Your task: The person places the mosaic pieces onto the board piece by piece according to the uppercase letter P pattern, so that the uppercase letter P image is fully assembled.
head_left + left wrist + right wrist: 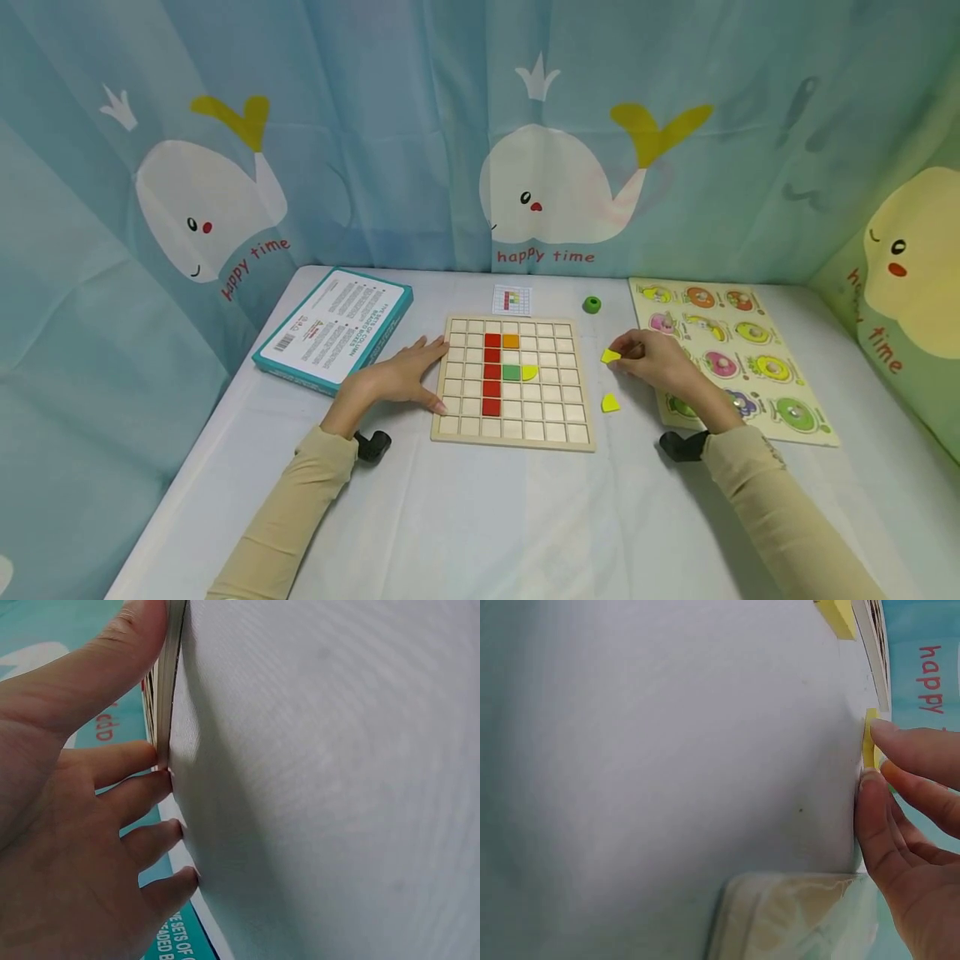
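A wooden grid board (512,433) lies in the middle of the table in the head view. In its cells sit a column of several red squares (492,372), an orange square (511,342), a green square (512,372) and a yellow round-edged piece (529,372). My left hand (401,375) rests against the board's left edge, fingers spread and straight, thumb at the near corner. Right of the board, my right hand (654,360) pinches a yellow tile (611,356) between thumb and fingers, close over the table. Another yellow tile (611,403) lies nearer the front.
A small pattern card (513,299) and a green bead (592,305) lie behind the board. At the left is a teal-edged box (333,329). A fruit knob puzzle (780,367) lies at the right, partly under the right forearm. A whale-print curtain (450,150) hangs behind.
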`<state>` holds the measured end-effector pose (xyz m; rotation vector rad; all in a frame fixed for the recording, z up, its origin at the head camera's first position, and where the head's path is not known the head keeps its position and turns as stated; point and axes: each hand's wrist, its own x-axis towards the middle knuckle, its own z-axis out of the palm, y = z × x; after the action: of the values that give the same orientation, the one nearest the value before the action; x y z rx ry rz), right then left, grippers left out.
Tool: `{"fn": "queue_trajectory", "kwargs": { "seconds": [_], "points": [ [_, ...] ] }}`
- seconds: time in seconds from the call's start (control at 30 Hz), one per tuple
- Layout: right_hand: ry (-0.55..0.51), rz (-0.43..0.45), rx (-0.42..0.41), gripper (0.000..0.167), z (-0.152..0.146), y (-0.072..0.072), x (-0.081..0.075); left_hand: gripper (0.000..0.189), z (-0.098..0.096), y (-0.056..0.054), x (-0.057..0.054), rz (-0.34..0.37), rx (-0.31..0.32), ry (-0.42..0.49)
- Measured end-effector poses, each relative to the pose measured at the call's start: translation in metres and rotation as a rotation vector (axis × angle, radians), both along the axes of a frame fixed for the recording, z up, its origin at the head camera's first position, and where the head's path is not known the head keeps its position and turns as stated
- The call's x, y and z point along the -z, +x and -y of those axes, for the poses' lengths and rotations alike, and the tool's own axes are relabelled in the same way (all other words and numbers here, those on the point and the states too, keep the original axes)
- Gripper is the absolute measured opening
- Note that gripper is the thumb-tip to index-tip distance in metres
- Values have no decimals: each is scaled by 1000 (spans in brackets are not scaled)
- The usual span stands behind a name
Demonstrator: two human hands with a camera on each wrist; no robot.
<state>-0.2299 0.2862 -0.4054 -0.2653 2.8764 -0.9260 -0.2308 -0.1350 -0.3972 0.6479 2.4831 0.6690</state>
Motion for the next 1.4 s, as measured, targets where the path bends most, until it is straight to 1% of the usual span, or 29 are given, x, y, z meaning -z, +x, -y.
{"fn": "queue_trajectory", "kwargs": {
  "seconds": [0.17, 0.27, 0.43, 0.6, 0.73, 0.93, 1.0, 1.07, 1.17, 1.4],
  "points": [
    [18, -14, -13, 26, 0, 2, 0, 107, 1, 0, 1, -1, 2, 5],
    [11, -23, -21, 25, 2, 2, 1, 107, 1, -1, 1, -7, 10, 7],
    [-15, -49, -46, 21, 6, 4, 3, 108, 0, 0, 2, -7, 8, 7],
    [-33, -90, -44, 12, 8, 5, 6, 108, 0, 0, 3, -1, 2, 15],
    [-78, -92, -43, 13, 14, 4, 5, 108, 0, 1, 3, -2, 6, 17],
    [-180, -40, -58, 18, 33, -3, -4, 109, 1, 0, 3, -4, -4, 6],
    [-220, -11, -61, 19, 40, -6, -6, 108, 1, 0, 3, -6, -3, 7],
    [-238, 7, -61, 18, 46, -9, -6, 108, 2, 0, 3, -6, -2, 7],
    [-241, 31, -69, 19, 55, -13, -5, 108, 2, 1, 3, -4, -6, 9],
    [-187, 73, -88, 27, 69, -18, -5, 108, -1, 0, 2, -2, -18, -1]
  ]
}}
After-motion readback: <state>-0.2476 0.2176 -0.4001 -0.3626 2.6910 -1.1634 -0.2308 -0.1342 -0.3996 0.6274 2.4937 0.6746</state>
